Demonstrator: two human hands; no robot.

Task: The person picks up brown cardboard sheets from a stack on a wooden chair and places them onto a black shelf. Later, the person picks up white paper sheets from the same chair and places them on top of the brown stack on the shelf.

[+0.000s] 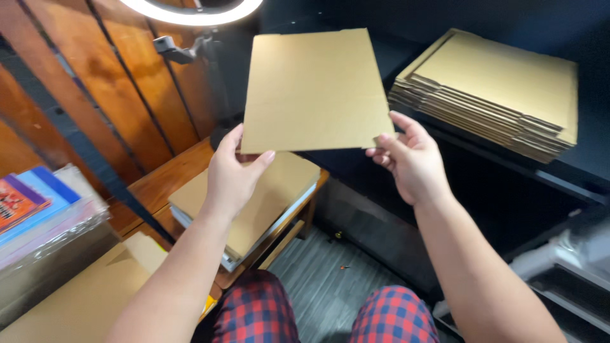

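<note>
Closest to me, at the bottom edge, are my knees in red-and-blue checked trousers (318, 314), cut off by the frame, with grey floor (330, 267) showing between and beyond them. Both my forearms rise from the lower corners, bare, angled inward and upward.

My left hand (230, 174) is closed on the lower left corner of a flat cardboard sheet (314, 89): the thumb lies on the near face and the fingers are hidden behind the board, so I cannot see how they sit. My right hand (410, 159) pinches the lower right corner, thumb along the bottom edge, fingers partly curled and partly hidden behind it. I hold the sheet up in the air, tilted with its top edge leaning away, well above the wooden surface (165, 181).

On that surface, below my left hand, lies a flat cardboard piece (267, 197) over something white whose edge only just shows. To the right, on a dark shelf (572, 174), sits a stack of flattened cardboard (495, 92), well apart from the sheet. At far left, coloured books under clear wrap (38, 209) run out of frame, and a brown box (76, 298) is cropped by the bottom corner. A ring light (190, 13) is cut off at the top, before orange wooden slats (95, 70).
</note>
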